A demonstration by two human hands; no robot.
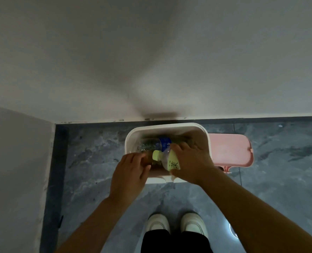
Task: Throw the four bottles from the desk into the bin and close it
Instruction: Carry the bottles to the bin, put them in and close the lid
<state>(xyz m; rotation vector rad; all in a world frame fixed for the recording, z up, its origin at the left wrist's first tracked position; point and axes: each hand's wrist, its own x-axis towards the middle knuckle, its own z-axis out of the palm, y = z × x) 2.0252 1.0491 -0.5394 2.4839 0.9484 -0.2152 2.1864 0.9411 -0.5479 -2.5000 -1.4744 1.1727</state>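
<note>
The open white plastic rectangular bin (169, 127) stands on the grey marbled tile floor (96, 161) against the wall, its pink plastic lid (230, 150) swung out to its right. A clear bottle with a blue label (157, 144) lies inside; both hands hold bottles over the near rim

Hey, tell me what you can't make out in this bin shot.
Head view only:
- Amber bottle: mostly hidden by the left hand.
- Pale yellow-capped bottle: lower end covered by the right hand.
- White rectangular bin: bottle count unclear; interior dim.
- Pink lid: hinge side hidden behind the bin.
</note>
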